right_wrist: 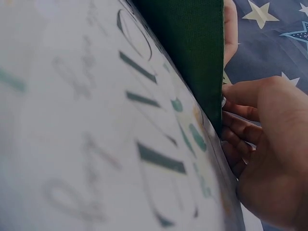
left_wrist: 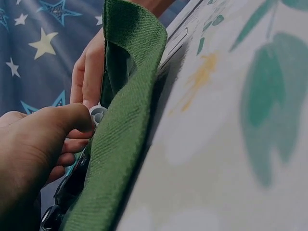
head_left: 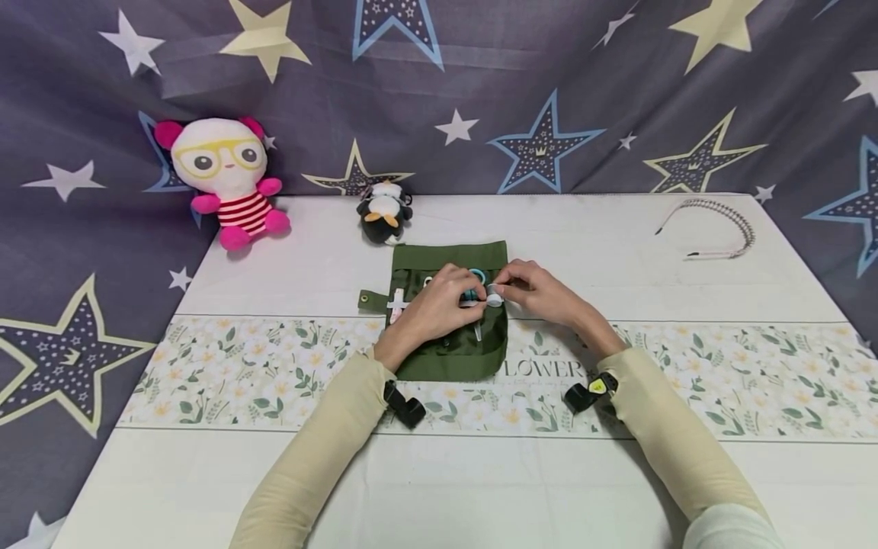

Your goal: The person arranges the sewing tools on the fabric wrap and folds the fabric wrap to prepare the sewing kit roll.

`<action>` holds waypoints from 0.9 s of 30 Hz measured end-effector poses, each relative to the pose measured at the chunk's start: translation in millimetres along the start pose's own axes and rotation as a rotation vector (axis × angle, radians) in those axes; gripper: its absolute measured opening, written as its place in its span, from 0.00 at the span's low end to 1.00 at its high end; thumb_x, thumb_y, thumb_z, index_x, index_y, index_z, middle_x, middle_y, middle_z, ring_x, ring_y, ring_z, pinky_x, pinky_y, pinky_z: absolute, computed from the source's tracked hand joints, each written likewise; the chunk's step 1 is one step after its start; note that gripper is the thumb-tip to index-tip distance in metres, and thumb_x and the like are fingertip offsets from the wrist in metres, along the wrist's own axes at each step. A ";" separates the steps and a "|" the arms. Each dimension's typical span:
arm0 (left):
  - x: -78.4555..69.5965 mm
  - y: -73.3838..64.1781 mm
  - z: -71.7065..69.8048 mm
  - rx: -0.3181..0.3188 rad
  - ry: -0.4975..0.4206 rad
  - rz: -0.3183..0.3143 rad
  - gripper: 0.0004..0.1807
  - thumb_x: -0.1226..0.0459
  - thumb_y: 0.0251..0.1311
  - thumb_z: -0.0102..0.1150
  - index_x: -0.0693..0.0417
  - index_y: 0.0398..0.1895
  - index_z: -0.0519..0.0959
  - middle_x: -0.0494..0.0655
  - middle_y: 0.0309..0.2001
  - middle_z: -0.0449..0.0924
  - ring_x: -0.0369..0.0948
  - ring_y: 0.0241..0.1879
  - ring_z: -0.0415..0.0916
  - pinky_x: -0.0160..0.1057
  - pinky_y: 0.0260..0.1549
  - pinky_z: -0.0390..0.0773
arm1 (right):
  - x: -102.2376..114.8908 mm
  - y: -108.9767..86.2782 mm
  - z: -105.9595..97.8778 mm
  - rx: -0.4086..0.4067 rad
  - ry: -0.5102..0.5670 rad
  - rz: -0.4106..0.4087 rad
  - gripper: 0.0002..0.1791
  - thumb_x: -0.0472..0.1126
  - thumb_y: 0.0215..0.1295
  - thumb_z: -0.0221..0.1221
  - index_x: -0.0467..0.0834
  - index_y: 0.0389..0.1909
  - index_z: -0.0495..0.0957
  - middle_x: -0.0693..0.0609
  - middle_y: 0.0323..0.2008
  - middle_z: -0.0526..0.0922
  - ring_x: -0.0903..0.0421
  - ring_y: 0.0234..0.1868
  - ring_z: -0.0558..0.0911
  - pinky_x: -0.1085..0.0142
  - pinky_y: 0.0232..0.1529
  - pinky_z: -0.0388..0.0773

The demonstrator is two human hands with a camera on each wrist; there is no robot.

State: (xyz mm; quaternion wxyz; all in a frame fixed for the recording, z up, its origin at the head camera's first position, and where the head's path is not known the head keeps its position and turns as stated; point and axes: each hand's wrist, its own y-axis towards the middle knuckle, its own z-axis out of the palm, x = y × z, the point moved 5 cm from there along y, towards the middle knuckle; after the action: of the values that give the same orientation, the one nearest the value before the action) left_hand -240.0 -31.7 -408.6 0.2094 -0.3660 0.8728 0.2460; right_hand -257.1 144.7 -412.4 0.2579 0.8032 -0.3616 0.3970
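Observation:
A dark green fabric pouch [head_left: 453, 369] lies unfolded on the table, with a white elastic strap [head_left: 392, 304] across its middle. Small scissors with blue handles [head_left: 478, 274] are tucked under the strap, and a pink-and-white item [head_left: 397, 311] sits near its left end. At the pouch's right side, my right hand [head_left: 545, 296] pinches a small white spool [head_left: 494, 300] between thumb and fingertips. My left hand [head_left: 439, 305] reaches over the pouch and pinches the strap beside the spool; its fingertips partly hide the hold. In the left wrist view, the spool's round end [left_wrist: 97, 115] shows beside the left thumb.
A pink-and-white plush toy [head_left: 229, 179] sits at the back left. A penguin plush [head_left: 384, 213] stands just behind the pouch. Toward the back right lies a headband [head_left: 734, 221]. A snap tab [head_left: 373, 301] sticks out from the pouch's left edge. A star-patterned curtain [head_left: 549, 61] hangs behind the table.

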 end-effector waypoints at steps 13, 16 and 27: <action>-1.0 0.1 -0.3 0.017 -0.001 0.000 0.04 0.64 0.70 0.63 0.52 0.41 0.86 0.49 0.47 0.83 0.50 0.54 0.71 0.47 0.54 0.73 | -1.6 -0.2 -2.1 0.004 0.002 0.013 0.08 0.35 0.79 0.55 0.38 0.45 0.83 0.45 0.43 0.78 0.48 0.42 0.69 0.54 0.45 0.67; -0.6 0.0 -0.1 0.016 0.004 0.006 0.04 0.64 0.70 0.63 0.53 0.41 0.86 0.49 0.48 0.83 0.50 0.54 0.71 0.47 0.54 0.73 | -1.4 0.0 -1.9 0.006 0.007 0.001 0.08 0.34 0.79 0.55 0.38 0.45 0.83 0.45 0.43 0.78 0.48 0.42 0.70 0.53 0.46 0.67; -2.9 -1.0 -0.4 0.028 0.006 -0.003 0.05 0.64 0.72 0.62 0.53 0.42 0.86 0.49 0.48 0.83 0.49 0.54 0.71 0.47 0.52 0.73 | -1.7 -0.3 -0.2 -0.006 0.004 0.079 0.08 0.35 0.80 0.54 0.36 0.46 0.81 0.44 0.42 0.81 0.49 0.40 0.78 0.56 0.45 0.75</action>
State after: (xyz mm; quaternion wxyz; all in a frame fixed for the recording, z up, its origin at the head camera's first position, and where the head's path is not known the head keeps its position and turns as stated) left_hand -237.5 -31.0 -407.0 0.2123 -0.3652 0.8761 0.2324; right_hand -257.7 145.7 -413.7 0.2451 0.7868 -0.3936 0.4074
